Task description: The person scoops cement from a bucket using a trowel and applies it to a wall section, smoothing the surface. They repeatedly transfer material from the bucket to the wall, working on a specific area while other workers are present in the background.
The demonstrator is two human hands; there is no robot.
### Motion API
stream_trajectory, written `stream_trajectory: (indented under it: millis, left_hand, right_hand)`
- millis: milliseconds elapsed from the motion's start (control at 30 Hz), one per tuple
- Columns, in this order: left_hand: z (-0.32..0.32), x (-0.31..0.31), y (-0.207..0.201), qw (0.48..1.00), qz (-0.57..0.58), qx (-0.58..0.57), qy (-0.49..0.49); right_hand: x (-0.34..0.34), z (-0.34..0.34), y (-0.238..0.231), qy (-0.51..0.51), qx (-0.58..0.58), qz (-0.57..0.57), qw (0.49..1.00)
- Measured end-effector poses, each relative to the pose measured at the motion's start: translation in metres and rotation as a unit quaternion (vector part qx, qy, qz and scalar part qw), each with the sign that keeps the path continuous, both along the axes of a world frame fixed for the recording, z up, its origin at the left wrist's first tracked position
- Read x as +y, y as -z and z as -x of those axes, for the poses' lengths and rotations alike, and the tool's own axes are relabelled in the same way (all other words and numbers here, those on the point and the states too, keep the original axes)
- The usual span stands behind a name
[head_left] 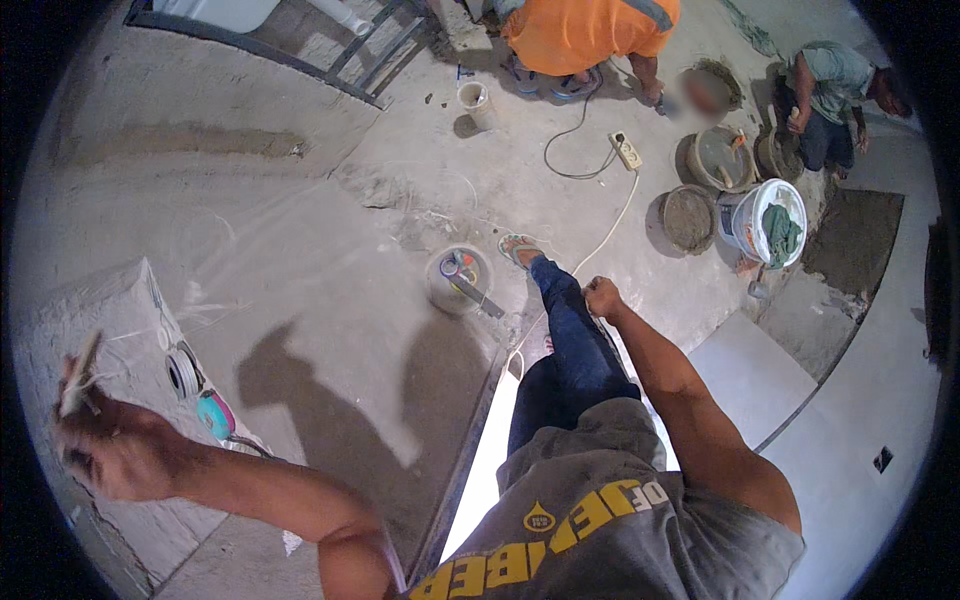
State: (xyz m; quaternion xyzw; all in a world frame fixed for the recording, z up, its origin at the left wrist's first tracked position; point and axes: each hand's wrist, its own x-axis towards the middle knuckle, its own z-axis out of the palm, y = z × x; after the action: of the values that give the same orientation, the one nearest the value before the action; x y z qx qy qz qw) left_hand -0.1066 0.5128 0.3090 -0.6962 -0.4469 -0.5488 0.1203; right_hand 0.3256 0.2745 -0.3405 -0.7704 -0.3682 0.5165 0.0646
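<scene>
My left hand (120,455) is raised at the far left, over a grey ledge (110,300), and smeared by motion. A pale stick-like thing (82,372) stands up from its closed fingers, with whitish strands hanging about it. Beside that hand on the ledge are a white roll (182,372) and a teal and pink case (214,415) with a dark cord. My right hand (600,297) is closed next to my dark blue trouser leg (575,325). What it grips, if anything, is hidden.
A bucket of tools (455,290) stands by my sandalled foot. A pale cable runs to a socket strip (626,150). Ahead right are several tubs and a white bucket (750,225) with green cloth. Two co-workers, one in an orange shirt (580,35), crouch at the back.
</scene>
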Motion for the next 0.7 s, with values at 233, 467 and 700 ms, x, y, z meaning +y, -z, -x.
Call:
stream_trajectory:
  millis: [233, 467, 700]
  left_hand:
    - [-0.041, -0.03, 0.225, 0.932, 0.298, -0.113, -0.173]
    - [-0.048, -0.018, 0.427, 0.8, 0.512, -0.156, -0.27]
    - [-0.012, -0.019, 0.566, 0.73, 0.586, -0.251, -0.246]
  right_hand:
    - [0.009, -0.004, 0.083, -0.148, -0.03, 0.013, 0.988]
    - [0.108, 0.022, 0.201, -0.165, -0.129, -0.031, 0.977]
    - [0.263, 0.083, 0.352, -0.234, -0.151, -0.042, 0.96]
